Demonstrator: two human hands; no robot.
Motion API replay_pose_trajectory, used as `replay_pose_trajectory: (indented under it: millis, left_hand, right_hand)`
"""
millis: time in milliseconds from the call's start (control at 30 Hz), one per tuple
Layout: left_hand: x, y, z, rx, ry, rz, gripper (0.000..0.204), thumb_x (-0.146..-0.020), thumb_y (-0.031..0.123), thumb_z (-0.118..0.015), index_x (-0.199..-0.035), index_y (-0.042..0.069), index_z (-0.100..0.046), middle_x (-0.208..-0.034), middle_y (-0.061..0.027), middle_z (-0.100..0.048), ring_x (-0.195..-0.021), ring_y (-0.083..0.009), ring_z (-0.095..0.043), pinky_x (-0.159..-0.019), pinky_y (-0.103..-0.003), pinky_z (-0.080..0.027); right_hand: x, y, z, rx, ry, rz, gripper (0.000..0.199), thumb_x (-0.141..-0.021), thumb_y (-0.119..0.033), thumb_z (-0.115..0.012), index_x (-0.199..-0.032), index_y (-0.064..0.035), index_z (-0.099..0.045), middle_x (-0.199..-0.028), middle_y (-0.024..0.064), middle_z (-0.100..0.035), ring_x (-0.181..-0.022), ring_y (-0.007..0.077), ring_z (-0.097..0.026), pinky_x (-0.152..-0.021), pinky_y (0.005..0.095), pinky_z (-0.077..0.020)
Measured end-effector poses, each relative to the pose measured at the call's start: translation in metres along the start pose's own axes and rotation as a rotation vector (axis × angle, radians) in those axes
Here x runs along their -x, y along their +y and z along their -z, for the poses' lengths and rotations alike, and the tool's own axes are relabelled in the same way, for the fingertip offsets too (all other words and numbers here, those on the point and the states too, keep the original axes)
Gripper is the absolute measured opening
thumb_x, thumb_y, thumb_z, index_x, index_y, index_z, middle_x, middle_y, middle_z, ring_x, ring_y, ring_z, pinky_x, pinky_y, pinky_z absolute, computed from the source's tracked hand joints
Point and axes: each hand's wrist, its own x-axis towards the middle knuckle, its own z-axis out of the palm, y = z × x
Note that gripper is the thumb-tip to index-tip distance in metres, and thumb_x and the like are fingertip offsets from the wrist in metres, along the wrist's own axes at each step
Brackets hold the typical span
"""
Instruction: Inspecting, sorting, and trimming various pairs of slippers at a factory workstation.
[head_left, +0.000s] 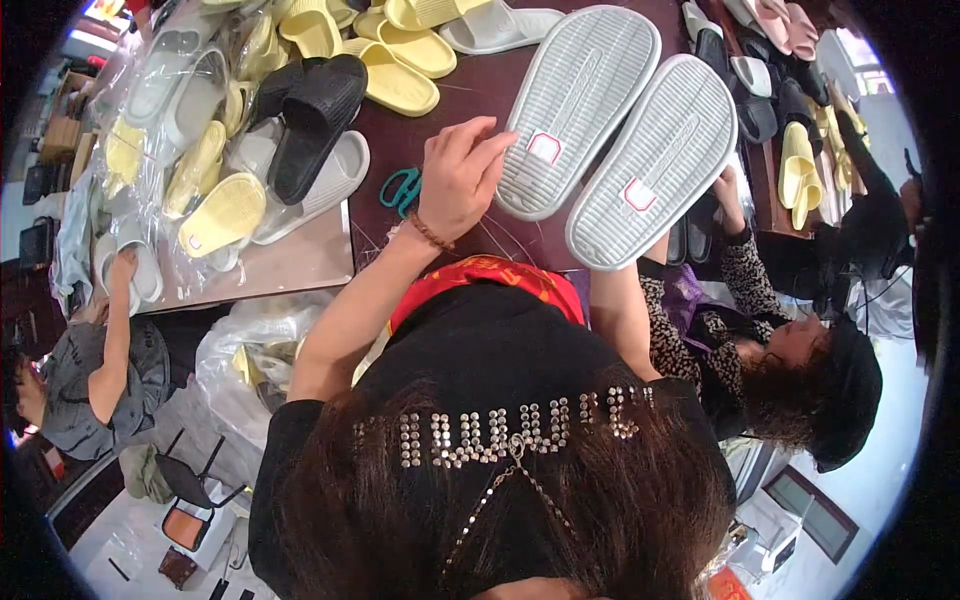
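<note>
Two light grey slippers [655, 165] are held up side by side with their ribbed soles facing me. Each sole bears a small white sticker with a red outline; one sticker [544, 149] is on the left slipper, the other [638, 194] on the right. My right forearm [622, 308] runs up beneath the pair, and the hand holding them is hidden behind the soles. Beside the left slipper's heel is my left hand [465, 175], fingers bent and apart, a fingertip close to the sole's edge. Teal-handled scissors [402, 190] lie just left of this hand.
Yellow slippers [395, 78], a black slipper [320, 125] and bagged grey slippers [165, 90] crowd the table's left. At right, a co-worker's hand [730, 195] is close to the held pair. Another person's hand [122, 268] touches grey slippers at far left.
</note>
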Motion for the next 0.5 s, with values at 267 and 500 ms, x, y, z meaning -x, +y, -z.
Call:
replay_pose_trajectory:
  millis: [267,500]
  left_hand:
    - [0.006,-0.016,-0.001,-0.017,-0.094,0.047,0.02,-0.075,0.01,-0.054,-0.094,0.008,-0.059,-0.094,-0.0102,-0.056,-0.082,-0.0237,-0.054,-0.072,-0.033,-0.04]
    - [0.091,-0.117,0.01,-0.281,-0.526,0.477,0.022,-0.078,0.013,-0.05,-0.098,0.006,-0.057,-0.089,-0.0149,-0.057,-0.082,-0.0279,-0.055,-0.069,-0.035,-0.044]
  right_hand:
    - [-0.074,-0.04,0.052,0.883,-0.909,0.445,0.05,-0.085,-0.031,-0.046,-0.126,-0.0064,-0.032,-0.126,0.0117,-0.038,-0.11,0.0254,-0.043,-0.091,0.0351,-0.0389]
    - [-0.086,-0.05,0.033,1.919,-0.346,1.062,0.028,-0.077,-0.012,-0.05,-0.101,0.0004,-0.05,-0.106,0.0163,-0.052,-0.085,0.0239,-0.055,-0.065,0.032,-0.0435]
